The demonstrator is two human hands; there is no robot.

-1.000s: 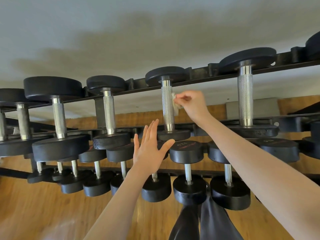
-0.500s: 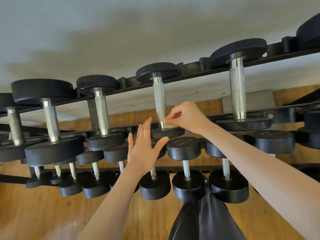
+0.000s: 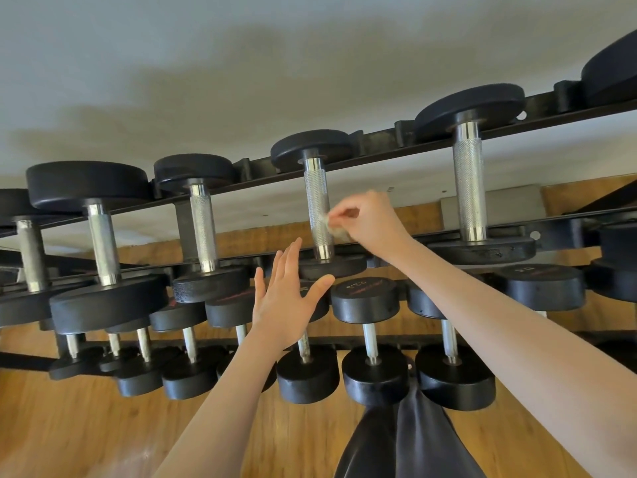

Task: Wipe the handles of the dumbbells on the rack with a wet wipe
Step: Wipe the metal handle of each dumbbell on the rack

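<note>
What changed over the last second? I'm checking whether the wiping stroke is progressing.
The right hand, pinching the wet wipe, slid down the knurled handle, then back up to its middle. The left hand stayed open and raised below, touching nothing. The rack and other dumbbells did not move.

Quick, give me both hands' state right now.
Left hand: open, fingers straight, holding nothing.
Right hand: pinching the wet wipe against the dumbbell handle.
</note>
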